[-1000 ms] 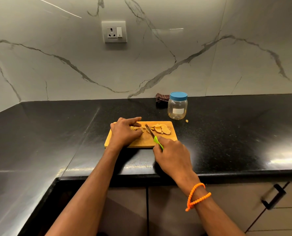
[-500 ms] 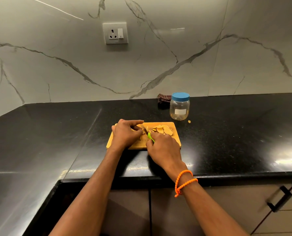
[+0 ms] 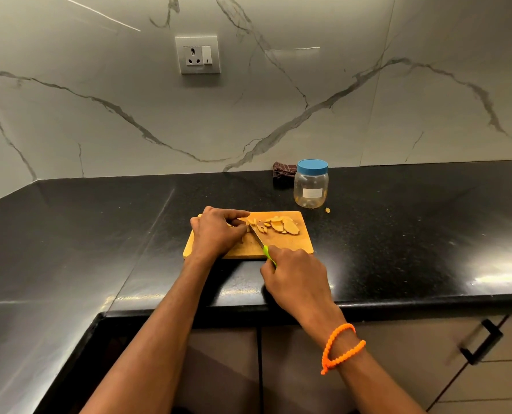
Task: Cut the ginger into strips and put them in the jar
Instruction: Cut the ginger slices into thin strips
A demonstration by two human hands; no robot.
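Observation:
A wooden cutting board (image 3: pixel 304 246) lies on the black counter. Ginger slices (image 3: pixel 283 226) are piled on its far right part. My left hand (image 3: pixel 217 231) holds down a ginger piece at the board's far left, fingers curled over it so most of it is hidden. My right hand (image 3: pixel 295 274) grips the green handle of a knife (image 3: pixel 259 237); its blade lies across the board with the tip beside my left fingertips. A clear jar (image 3: pixel 310 186) with its blue lid on stands behind the board's right corner.
A dark checked cloth (image 3: pixel 283 171) lies against the marble wall left of the jar. A small ginger scrap (image 3: pixel 327 210) sits on the counter (image 3: pixel 99 234) by the jar. A wall socket (image 3: pixel 198 55) is above. Cabinet doors with a black handle (image 3: pixel 481 342) are below the counter edge.
My right hand pushed the knife forward towards my left fingers, then drew back towards me, sliding the blade across the ginger. My left hand stayed on the ginger piece.

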